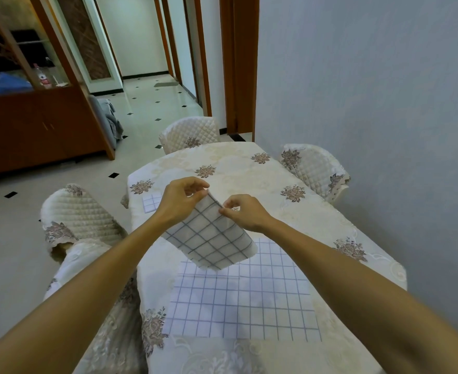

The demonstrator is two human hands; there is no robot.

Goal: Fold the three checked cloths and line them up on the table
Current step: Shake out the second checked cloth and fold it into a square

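— Where is the held cloth (211, 238)?
— In the air over the middle of the table (249, 168). The left hand (180, 201) pinches one top corner and the right hand (245, 213) pinches the other, close together, so it hangs down tilted.
— How does it look?
— White with thin dark grid lines and a soft lower edge.
— And the others?
— The flat cloth (244, 300) lies spread on the near side, below it. The folded cloth (151, 203), small, sits far left, partly behind the left wrist.

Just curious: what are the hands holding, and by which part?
A checked cloth, pinched along its top edge by the left hand and the right hand.
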